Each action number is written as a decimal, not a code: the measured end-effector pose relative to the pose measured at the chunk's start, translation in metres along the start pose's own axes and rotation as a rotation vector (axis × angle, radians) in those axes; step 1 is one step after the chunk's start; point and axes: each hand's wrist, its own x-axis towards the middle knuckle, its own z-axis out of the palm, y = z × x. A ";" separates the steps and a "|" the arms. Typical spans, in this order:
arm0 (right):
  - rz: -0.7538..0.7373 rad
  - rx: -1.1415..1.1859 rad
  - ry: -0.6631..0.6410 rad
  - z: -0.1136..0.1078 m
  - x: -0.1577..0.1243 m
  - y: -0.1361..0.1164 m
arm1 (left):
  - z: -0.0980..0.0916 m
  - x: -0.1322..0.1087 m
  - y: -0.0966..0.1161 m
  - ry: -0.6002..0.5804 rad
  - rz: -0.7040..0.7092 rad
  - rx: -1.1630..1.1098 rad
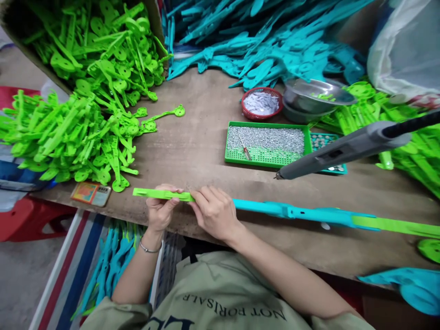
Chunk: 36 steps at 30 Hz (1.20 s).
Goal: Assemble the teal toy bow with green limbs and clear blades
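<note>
Brown worktop [195, 142] heaped with green parts [65, 133]

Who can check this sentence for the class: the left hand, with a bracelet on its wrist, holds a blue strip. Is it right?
Not quite: the head view shows the left hand, with its bracelet, holding a green strip, not a blue one.

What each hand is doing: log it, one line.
left hand: holding green piece; right hand: on its right end; blue piece: extends rightward; grey tool: unheld
</note>
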 end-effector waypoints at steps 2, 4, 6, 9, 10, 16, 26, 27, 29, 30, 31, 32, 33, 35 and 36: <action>0.008 0.004 -0.008 0.003 0.001 0.000 | 0.000 0.001 -0.001 0.008 -0.021 0.003; 0.031 0.012 -0.056 0.003 0.003 0.000 | 0.000 0.002 -0.003 0.004 -0.061 0.004; 0.045 0.038 -0.130 -0.001 0.005 0.002 | 0.002 0.002 -0.005 -0.004 -0.109 -0.025; 0.052 0.085 -0.203 -0.022 0.002 0.010 | 0.009 0.001 -0.009 -0.101 -0.182 -0.100; 0.058 0.085 -0.210 -0.033 -0.002 0.015 | 0.011 0.000 -0.011 -0.153 -0.215 -0.107; 0.135 -0.009 -0.117 -0.113 -0.043 0.056 | 0.012 0.000 -0.023 -0.161 -0.417 -0.003; 0.437 -0.087 -0.316 -0.137 -0.113 0.141 | 0.013 0.020 -0.015 -0.088 -0.504 -0.148; 0.438 -0.077 -0.332 -0.132 -0.116 0.143 | 0.014 0.022 -0.011 -0.084 -0.523 -0.157; 0.441 -0.029 -0.352 -0.125 -0.118 0.143 | 0.015 0.025 -0.003 -0.082 -0.579 -0.157; 0.449 -0.005 -0.364 -0.121 -0.119 0.141 | 0.015 0.025 0.000 -0.089 -0.615 -0.151; 0.458 0.010 -0.382 -0.118 -0.119 0.140 | 0.015 0.025 0.003 -0.100 -0.651 -0.145; 0.465 0.011 -0.400 -0.115 -0.120 0.139 | 0.015 0.024 0.005 -0.113 -0.681 -0.138; 0.467 0.000 -0.416 -0.112 -0.120 0.138 | 0.014 0.023 0.007 -0.126 -0.705 -0.131; 0.452 -0.050 -0.420 -0.106 -0.121 0.138 | 0.013 0.018 0.008 -0.141 -0.727 -0.119; 0.440 -0.075 -0.412 -0.103 -0.121 0.139 | 0.013 0.016 0.008 -0.145 -0.731 -0.114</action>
